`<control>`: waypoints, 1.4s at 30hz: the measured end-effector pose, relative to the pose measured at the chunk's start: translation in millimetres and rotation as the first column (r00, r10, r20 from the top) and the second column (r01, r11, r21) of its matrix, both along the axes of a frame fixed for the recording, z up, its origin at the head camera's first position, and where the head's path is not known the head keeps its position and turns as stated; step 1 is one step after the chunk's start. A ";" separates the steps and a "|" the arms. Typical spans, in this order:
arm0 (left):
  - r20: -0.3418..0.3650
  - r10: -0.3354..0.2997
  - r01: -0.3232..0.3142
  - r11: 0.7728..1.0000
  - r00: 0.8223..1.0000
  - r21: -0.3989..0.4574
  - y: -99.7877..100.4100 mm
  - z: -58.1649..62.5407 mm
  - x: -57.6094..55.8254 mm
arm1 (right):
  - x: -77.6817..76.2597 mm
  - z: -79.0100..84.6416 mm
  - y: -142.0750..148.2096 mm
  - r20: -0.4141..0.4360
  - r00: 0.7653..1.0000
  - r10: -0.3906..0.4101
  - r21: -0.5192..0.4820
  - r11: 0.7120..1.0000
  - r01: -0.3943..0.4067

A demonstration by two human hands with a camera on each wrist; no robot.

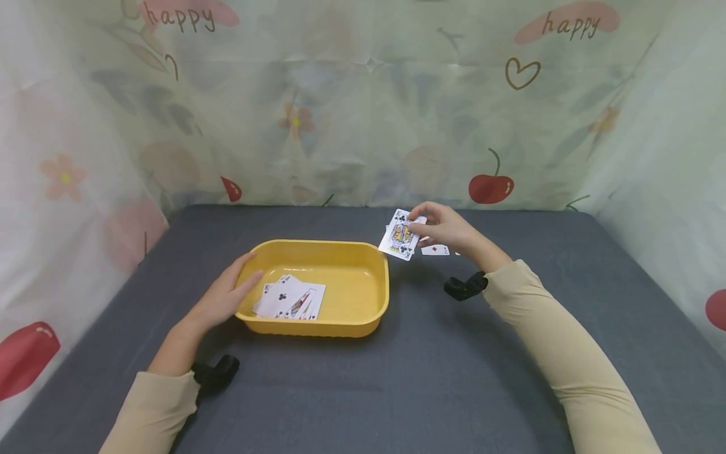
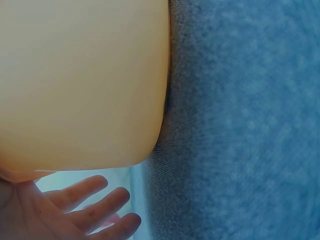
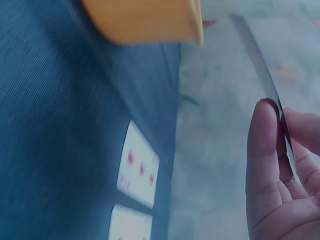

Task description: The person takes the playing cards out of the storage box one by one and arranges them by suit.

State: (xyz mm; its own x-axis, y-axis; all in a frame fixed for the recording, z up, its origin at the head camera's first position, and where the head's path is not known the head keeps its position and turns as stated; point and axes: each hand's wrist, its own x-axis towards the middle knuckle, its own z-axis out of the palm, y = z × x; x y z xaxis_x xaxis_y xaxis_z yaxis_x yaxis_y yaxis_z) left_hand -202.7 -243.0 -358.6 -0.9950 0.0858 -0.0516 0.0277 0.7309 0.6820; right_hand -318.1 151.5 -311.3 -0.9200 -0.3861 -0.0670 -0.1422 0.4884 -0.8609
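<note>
My right hand [image 1: 445,228] pinches a king of clubs playing card [image 1: 401,236] between thumb and fingers, raised near the far right corner of a yellow tray [image 1: 357,328]. White edges of another card show behind the king. In the right wrist view the held card [image 3: 257,60] is seen edge-on. At the tray's left end, my left hand [image 1: 229,290] rests on the rim, its thumb over the inside. Straight, spread fingers [image 2: 102,210] show outside the wall in the left wrist view. Several overlapping cards [image 1: 292,297] lie inside the tray, to the left.
On the dark cloth-covered table [image 1: 420,378], a card with red diamonds [image 1: 435,250] lies below my right hand, partly hidden. A second card [image 3: 131,222] lies close to it in the right wrist view. A printed curtain [image 1: 363,126] hangs behind the table.
</note>
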 end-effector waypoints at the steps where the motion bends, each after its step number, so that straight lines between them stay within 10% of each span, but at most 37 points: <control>1: 0.000 0.000 0.000 1.000 1.000 0.001 0.0 0.2 0.2 | -0.4 -1.6 5.5 0.008 1.000 -0.015 -0.004 1.000 0.015; 16: -0.009 -0.021 0.021 1.000 1.000 -0.001 -1.2 0.2 0.0 | -7.3 -21.5 86.6 0.031 0.978 -0.207 -0.056 0.976 0.208; 36: 0.010 -0.004 0.004 1.000 1.000 0.001 -0.8 0.0 0.4 | -17.6 -46.7 149.0 -0.001 0.852 -0.523 0.106 0.847 0.521; 42: 0.007 -0.005 0.005 1.000 1.000 -0.003 -0.9 0.0 0.1 | -17.5 -48.4 151.2 -0.026 0.861 -0.508 0.099 0.856 0.508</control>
